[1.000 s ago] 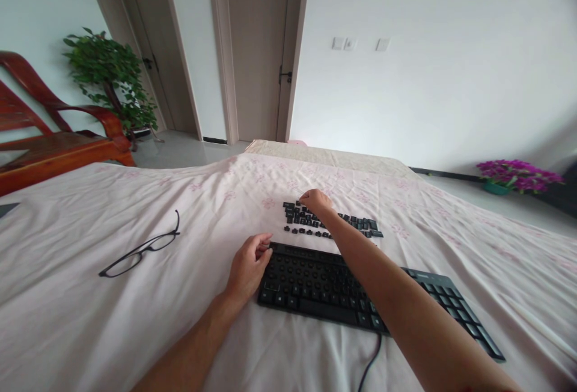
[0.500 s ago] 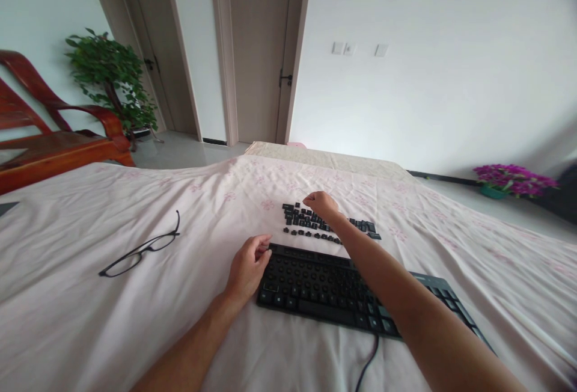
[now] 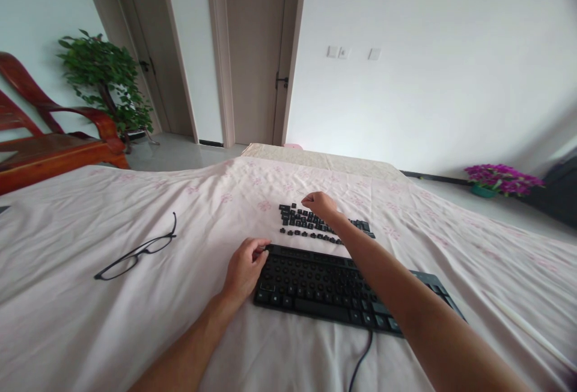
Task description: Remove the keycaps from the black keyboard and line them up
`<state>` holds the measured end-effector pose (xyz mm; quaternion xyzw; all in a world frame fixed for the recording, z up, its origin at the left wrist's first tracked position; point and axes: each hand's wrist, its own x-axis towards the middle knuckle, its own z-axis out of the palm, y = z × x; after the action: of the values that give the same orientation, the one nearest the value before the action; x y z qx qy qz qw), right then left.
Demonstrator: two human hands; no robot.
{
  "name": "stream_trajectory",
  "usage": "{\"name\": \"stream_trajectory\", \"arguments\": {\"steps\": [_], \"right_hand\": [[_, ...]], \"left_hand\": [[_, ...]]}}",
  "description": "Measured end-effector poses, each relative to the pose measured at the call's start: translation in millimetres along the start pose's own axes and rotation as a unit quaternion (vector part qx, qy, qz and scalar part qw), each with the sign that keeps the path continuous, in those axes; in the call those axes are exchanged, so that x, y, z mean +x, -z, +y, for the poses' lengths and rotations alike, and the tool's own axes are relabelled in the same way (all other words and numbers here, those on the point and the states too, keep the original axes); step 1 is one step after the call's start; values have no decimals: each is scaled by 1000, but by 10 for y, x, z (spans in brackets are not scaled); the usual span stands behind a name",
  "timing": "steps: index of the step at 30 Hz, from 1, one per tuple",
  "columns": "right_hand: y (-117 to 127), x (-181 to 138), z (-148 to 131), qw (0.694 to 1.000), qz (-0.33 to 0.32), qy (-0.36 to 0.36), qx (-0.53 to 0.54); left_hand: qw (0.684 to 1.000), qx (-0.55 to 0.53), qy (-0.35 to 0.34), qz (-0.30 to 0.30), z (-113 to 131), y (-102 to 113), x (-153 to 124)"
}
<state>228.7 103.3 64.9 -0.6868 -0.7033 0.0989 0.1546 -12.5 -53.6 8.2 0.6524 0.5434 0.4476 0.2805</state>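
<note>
A black keyboard (image 3: pixel 324 308) lies on the pink floral cloth, many of its keycaps off so that the small round stems show. My left hand (image 3: pixel 246 266) is closed on its upper left corner, thumb and fingers at the edge. Beyond the keyboard, loose black keycaps (image 3: pixel 303 219) lie in rows. My right hand (image 3: pixel 320 202) reaches across the keyboard and hovers at the far side of these keycaps, fingers pinched together. Whatever is in that pinch is too small or hidden to make out. My right forearm covers part of the keyboard and some keycaps.
Black-framed glasses (image 3: pixel 135 257) lie unfolded on the cloth (image 3: pixel 198 223) at the left. A cable (image 3: pixel 360 361) runs from the keyboard's near edge. Farther off are a wooden chair (image 3: pixel 103 121), a green plant (image 3: pixel 97 73) and purple flowers (image 3: pixel 505 177) in a pot.
The whole view has shifted slightly. A thin line seen by my right fingertips before no longer shows clearly. My left hand stays at the keyboard's corner, my right above the keycaps.
</note>
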Motion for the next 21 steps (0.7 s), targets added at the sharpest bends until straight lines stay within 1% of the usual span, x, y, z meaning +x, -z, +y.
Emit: {"name": "stream_trajectory", "arguments": {"steps": [4, 8, 12, 15, 21], "right_hand": [[-42, 115, -158, 999, -14, 30, -17], [-135, 242, -327, 997, -27, 66, -41], [-223, 315, -400, 993, -39, 85, -66], [-261, 345, -399, 992, -48, 83, -77], [-284, 397, -380, 995, -47, 50, -75]], "left_hand": [[1000, -2, -6, -2, 2, 0, 4], [1000, -7, 1, -8, 9, 6, 1], [1000, -9, 5, -6, 6, 4, 0], [1000, -7, 7, -7, 4, 1, 3], [1000, 0, 7, -10, 3, 1, 14]]}}
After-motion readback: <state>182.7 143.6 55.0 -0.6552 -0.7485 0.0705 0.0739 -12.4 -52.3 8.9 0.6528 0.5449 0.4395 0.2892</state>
